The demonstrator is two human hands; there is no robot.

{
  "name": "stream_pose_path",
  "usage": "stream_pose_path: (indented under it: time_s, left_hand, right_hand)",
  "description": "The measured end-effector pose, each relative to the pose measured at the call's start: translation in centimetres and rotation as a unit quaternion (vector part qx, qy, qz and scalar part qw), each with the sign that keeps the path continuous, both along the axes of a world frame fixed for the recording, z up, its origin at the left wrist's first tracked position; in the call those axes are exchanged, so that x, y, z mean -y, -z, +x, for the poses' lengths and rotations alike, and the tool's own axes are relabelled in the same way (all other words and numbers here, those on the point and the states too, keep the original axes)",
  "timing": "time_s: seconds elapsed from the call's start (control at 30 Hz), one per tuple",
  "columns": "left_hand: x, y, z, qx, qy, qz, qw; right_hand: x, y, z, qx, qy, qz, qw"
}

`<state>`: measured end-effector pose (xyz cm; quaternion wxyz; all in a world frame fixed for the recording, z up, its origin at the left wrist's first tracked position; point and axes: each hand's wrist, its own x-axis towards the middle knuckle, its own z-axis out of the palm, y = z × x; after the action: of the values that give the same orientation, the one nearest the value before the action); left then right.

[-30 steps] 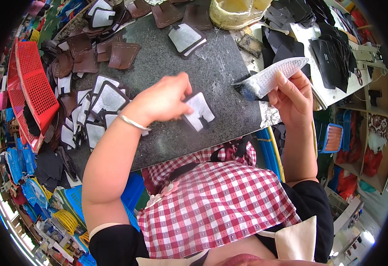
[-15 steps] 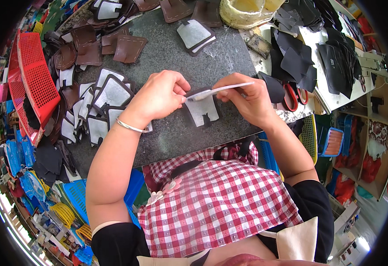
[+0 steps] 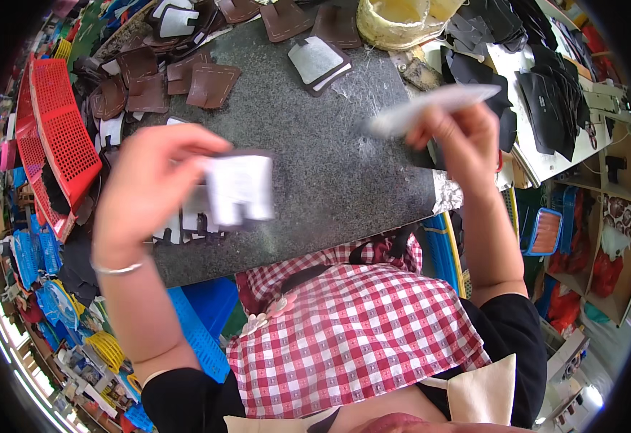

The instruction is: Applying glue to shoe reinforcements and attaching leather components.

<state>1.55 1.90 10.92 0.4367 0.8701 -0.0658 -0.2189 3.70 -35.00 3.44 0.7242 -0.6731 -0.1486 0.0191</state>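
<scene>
Left hand (image 3: 146,180) pinching edge of white patch (image 3: 241,184), right hand (image 3: 465,137) gripping pale tool (image 3: 416,114), bare tabletop (image 3: 330,166) between.

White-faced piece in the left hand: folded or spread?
Spread: the white-faced piece in the left hand shows its broad face and notched lower edge; blur leaves slight bends uncertain.

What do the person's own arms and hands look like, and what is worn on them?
The left hand and right hand wear no gloves. A thin silver-coloured bangle circles the left wrist; none shows on the right. The left sleeve and right sleeve are short and black.
</scene>
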Motion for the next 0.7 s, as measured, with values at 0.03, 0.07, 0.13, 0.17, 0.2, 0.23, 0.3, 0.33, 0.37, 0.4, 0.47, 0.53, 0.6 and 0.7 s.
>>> stream_pose_path:
  time_s: [0.03,0.07,0.13,0.17,0.2,0.23,0.3,0.33,0.37,0.4,0.47,0.53,0.6,0.7]
  left_hand:
    - [-1.7,-1.6,0.4,0.040,-0.023,0.144,0.989]
    - [-1.9,-3.1,0.6,0.163,-0.002,0.304,0.939]
    - [-2.1,-1.3,2.8,0.350,0.019,0.284,0.892]
    - [-0.4,-0.7,4.1,0.356,0.052,0.277,0.891]
    - [1.6,1.1,5.2,0.408,0.080,0.265,0.870]
    - [4.0,2.3,6.3,0.434,0.110,0.240,0.861]
    - [8.4,5.1,8.9,0.506,0.216,0.256,0.795]
    - [9.5,6.7,9.9,0.529,0.247,0.270,0.766]
    - [10.1,8.1,10.6,0.556,0.258,0.267,0.744]
    - [10.2,8.7,11.0,0.558,0.254,0.270,0.742]
    - [10.7,8.8,11.4,0.454,0.318,0.289,0.780]
    - [10.4,7.7,11.6,0.437,0.319,0.311,0.782]
    - [10.0,6.4,11.4,0.345,0.266,0.395,0.809]
    - [7.6,6.0,10.5,0.330,0.171,0.319,0.872]
  right_hand:
    - [0.5,-0.2,1.6,0.045,0.059,-0.039,0.996]
    - [1.1,-0.4,3.3,0.090,0.120,-0.082,0.985]
    - [2.1,-0.4,6.8,0.118,0.201,-0.180,0.956]
    - [1.6,-0.8,8.3,0.131,0.235,-0.200,0.942]
    - [1.5,-0.2,10.1,0.184,0.268,-0.243,0.914]
    - [1.8,0.6,12.2,0.192,0.283,-0.287,0.895]
    - [1.7,0.7,13.7,0.242,0.294,-0.374,0.846]
    - [0.1,0.0,13.8,0.290,0.281,-0.407,0.819]
    - [-0.8,0.1,14.0,0.346,0.287,-0.419,0.789]
    - [-1.4,0.2,14.1,0.314,0.267,-0.442,0.797]
    - [-1.9,0.3,14.1,0.286,0.249,-0.482,0.790]
    - [-1.7,-0.4,14.3,0.258,0.241,-0.480,0.803]
    - [-1.1,-0.4,14.5,0.226,0.231,-0.477,0.817]
    - [-0.4,-0.9,14.9,0.055,0.178,-0.320,0.929]
